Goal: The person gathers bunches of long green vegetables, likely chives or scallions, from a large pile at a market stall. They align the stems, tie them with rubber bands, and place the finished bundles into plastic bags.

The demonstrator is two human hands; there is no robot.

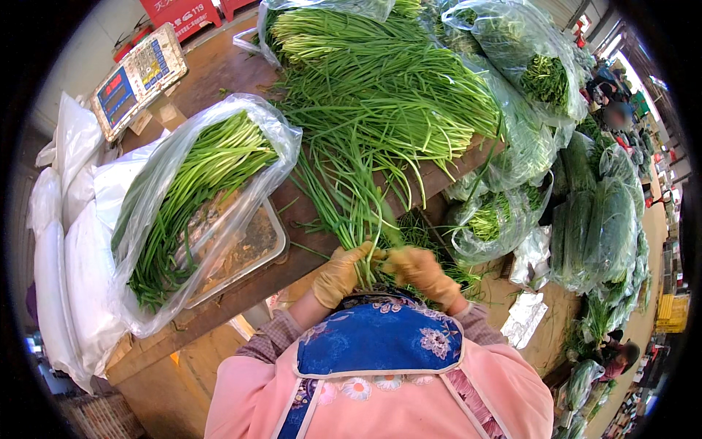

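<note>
My left hand [341, 273], in a tan rubber glove, grips a bunch of garlic chives [351, 219] near its cut ends, just in front of my apron. The leaves of this bunch reach forward over the table edge. Close on its right is my right hand [421, 273], gloved alike and blurred by motion. A smeared green streak rises at its fingers, and whether they pinch a leaf is unclear. Beyond both hands lies a large heap of garlic chives [378, 93]. To the left, an open clear plastic bag [274, 118] holds more chives [219, 159] on a metal scale pan [247, 249].
A scale display [140, 79] stands at the far left, beside white plastic sacks [82, 263]. Bagged greens [515, 131] crowd the right, with more bundles [598, 225] beyond. Chive scraps [422, 236] hang below the table edge [307, 247]. Other people [617, 356] are at the far right.
</note>
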